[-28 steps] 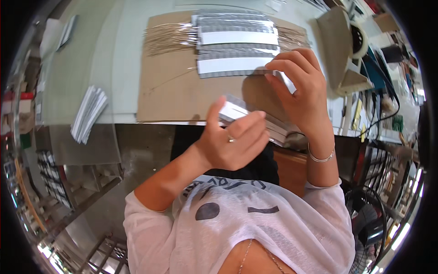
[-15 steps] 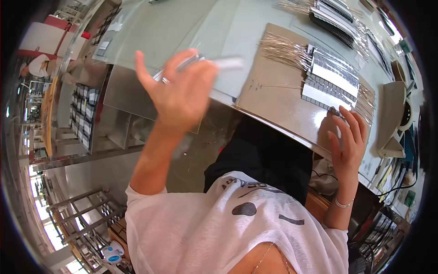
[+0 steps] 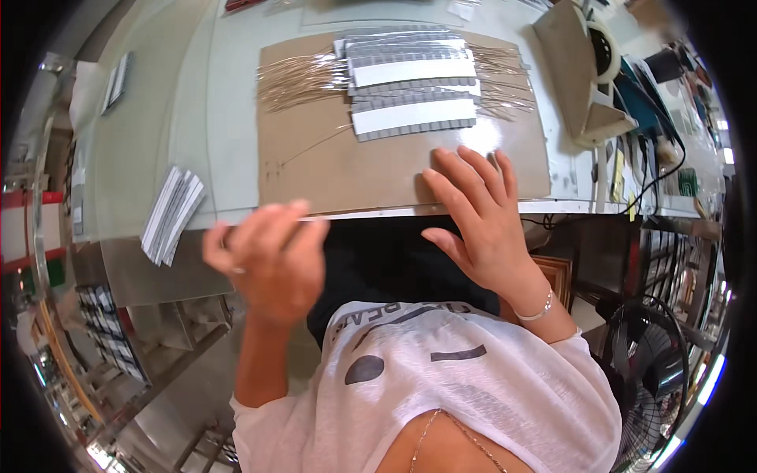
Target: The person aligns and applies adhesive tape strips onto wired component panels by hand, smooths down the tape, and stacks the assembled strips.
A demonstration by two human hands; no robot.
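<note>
My left hand (image 3: 268,256) hovers by the table's front edge, blurred, its fingers loosely curled and apart with nothing visible in them. A small bundle of white-and-grey strips (image 3: 172,214) lies to its left, overhanging the table edge. My right hand (image 3: 479,217) is spread open over the front of a brown board (image 3: 355,181), holding nothing; whether the fingertips touch it I cannot tell. Farther back on the board sits a stack of white strips (image 3: 414,118) with grey segmented edges. Thin bare wires (image 3: 303,81) fan out from both of its sides.
A small dark-edged strip piece (image 3: 117,83) lies at the far left of the glass-covered table (image 3: 229,150). To the right stand a beige angled stand (image 3: 576,79) and a black cable (image 3: 666,169). A black fan (image 3: 646,370) is at lower right.
My view has turned, bringing the board to the middle. The left hand has drawn back from the strip bundle toward me; the blurred white piece by its fingers no longer shows. My right hand stays open.
</note>
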